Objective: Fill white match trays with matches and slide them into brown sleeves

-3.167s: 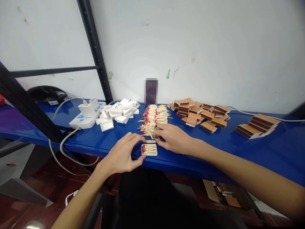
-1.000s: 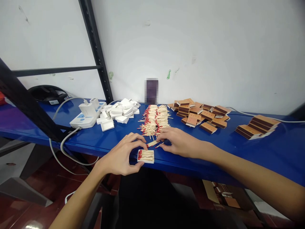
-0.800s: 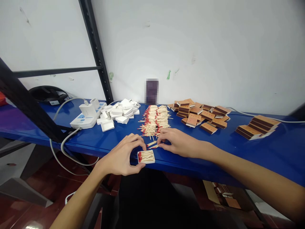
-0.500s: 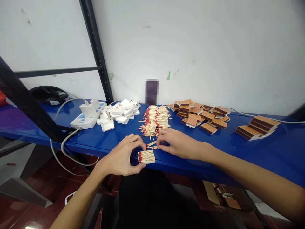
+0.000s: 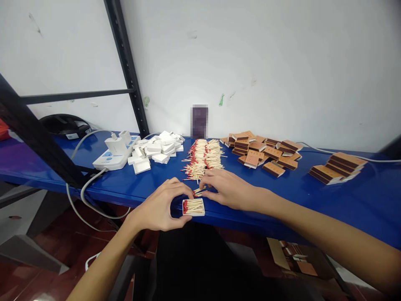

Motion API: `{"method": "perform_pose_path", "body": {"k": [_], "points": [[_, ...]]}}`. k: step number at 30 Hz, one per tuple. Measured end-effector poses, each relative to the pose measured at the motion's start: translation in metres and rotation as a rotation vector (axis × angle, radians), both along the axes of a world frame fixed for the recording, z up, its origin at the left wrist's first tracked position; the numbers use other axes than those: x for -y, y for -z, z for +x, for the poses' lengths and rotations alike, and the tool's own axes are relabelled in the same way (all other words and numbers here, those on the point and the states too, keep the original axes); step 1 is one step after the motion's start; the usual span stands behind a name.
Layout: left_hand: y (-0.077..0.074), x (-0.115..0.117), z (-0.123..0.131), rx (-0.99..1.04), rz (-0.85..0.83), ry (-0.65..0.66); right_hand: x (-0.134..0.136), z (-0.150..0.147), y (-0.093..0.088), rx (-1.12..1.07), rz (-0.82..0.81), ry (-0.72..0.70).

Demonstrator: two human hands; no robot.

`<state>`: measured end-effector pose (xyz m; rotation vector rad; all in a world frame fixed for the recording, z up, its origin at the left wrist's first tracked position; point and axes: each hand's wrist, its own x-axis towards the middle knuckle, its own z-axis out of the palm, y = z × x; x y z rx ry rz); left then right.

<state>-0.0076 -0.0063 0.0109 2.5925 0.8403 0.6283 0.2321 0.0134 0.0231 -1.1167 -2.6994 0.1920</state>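
Observation:
My left hand (image 5: 163,205) grips a small white matchbox tray (image 5: 203,207) between thumb and fingers at the front edge of the table. Red-headed matches (image 5: 193,205) lie side by side in the tray, heads to the left. Just beyond it, my right hand (image 5: 230,189) has its thumb and fingertips closed around a few loose matches (image 5: 197,192) low over the blue surface. Behind my right fingertips spreads a large heap of matches (image 5: 205,156), with most visible heads facing left.
White empty trays (image 5: 161,147) are piled left of the heap, beside a power strip (image 5: 109,161) with cables. Brown matchbox sleeves (image 5: 272,152) lie scattered to the right; more stand stacked (image 5: 338,168) farther right. A black shelf post (image 5: 127,62) rises at the left. Below sits an open carton (image 5: 277,253).
My right hand has shifted slightly left, its fingers closing further around the loose matches. The tray in my left hand has moved very slightly right.

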Motion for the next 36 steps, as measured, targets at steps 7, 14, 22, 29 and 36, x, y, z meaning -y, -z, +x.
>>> {"method": "perform_pose_path", "body": {"k": [7, 14, 22, 29, 36], "points": [[0.002, 0.000, -0.001, -0.013, 0.000, -0.049, -0.017, -0.003, -0.014, 0.057, -0.153, -0.091], [0.005, 0.000, -0.001, -0.043, -0.015, -0.095, -0.026, -0.020, -0.038, 0.328, -0.299, -0.115], [0.003, -0.001, -0.001, -0.060, -0.031, -0.097, -0.029, -0.022, -0.034, 0.335, -0.324, -0.142], [0.003, -0.001, 0.000, -0.053, -0.020, -0.117, -0.023, -0.022, -0.029, 0.318, -0.249, -0.122], [0.003, -0.002, 0.002, -0.017, 0.004, -0.124, -0.019, -0.018, -0.037, 0.377, -0.216, -0.078]]}}
